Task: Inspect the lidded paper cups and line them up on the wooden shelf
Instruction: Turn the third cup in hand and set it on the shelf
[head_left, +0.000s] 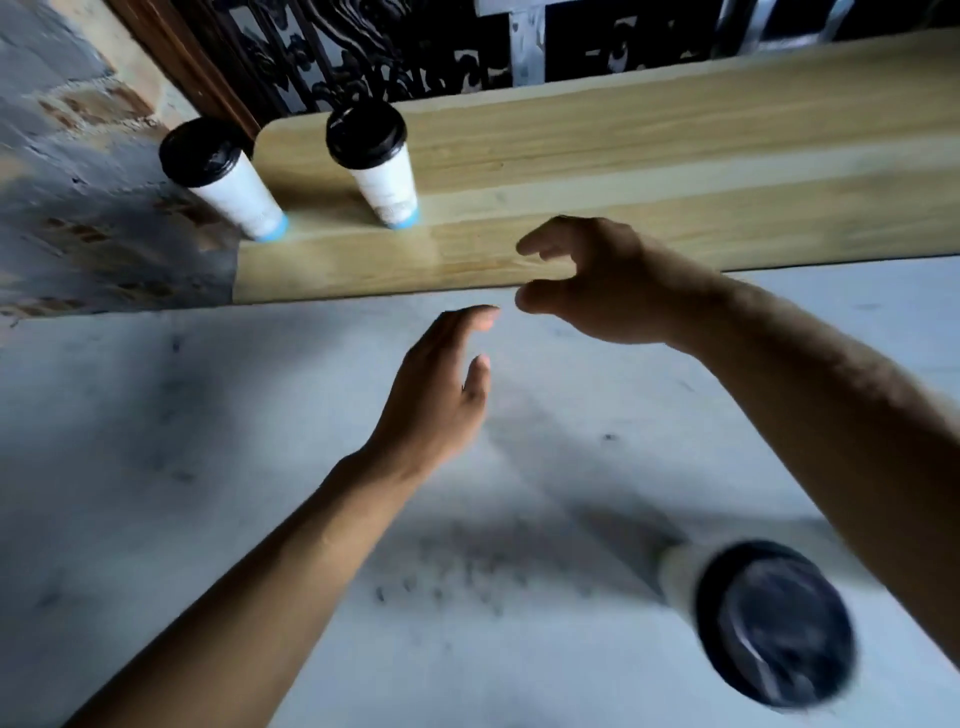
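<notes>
Two lidded cups are upright on the wooden shelf (623, 156): left cup (234, 192) at the shelf's left end, second cup (384, 176) near it to the right. Third cup (758, 618) is blurred, low right on the grey table (208, 519), under the right forearm. Both hands are empty. The left hand (436, 400) has fingers straight and relaxed. The right hand (597, 280) hovers at the shelf's front edge, fingers half curled and apart, holding nothing. Likely next: fetch the third cup. Grip the body below the lid, check the lid's seat, and place it right of the second cup, matching the gap.
</notes>
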